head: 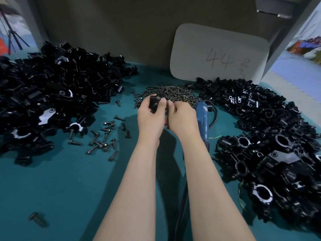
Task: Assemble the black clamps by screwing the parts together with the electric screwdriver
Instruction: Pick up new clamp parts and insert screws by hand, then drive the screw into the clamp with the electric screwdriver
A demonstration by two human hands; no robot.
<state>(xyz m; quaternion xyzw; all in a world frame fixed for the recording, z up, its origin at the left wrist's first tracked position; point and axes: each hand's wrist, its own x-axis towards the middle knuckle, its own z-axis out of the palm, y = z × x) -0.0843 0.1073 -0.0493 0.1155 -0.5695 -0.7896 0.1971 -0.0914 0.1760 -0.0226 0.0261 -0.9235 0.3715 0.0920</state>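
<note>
Teal, matte bench (60,180) against a plain grey wall. Grips a blocky, glossy black clamp part (153,101) in the left hand (149,117), fingers curled round it and thumb pressed on its near face, just above the screw heap (173,93) at the far middle of the bench. Holds the right hand (182,117) hard against the left, fingers curled in toward the part; cannot tell whether pinching anything. Lying flat just right of that hand: blue plastic electric screwdriver (202,119), black cable (214,115) looping beside it. Heaped along the left edge: angular black clamp pieces (52,87), a few showing pale half-round saddles. Piled along the right edge: assembled clamps (269,145) with round bores. Scattered left of the forearms: dark flanged bolts (102,138). Leaning on the wall: pale round-cornered card (218,53) marked 44.
</note>
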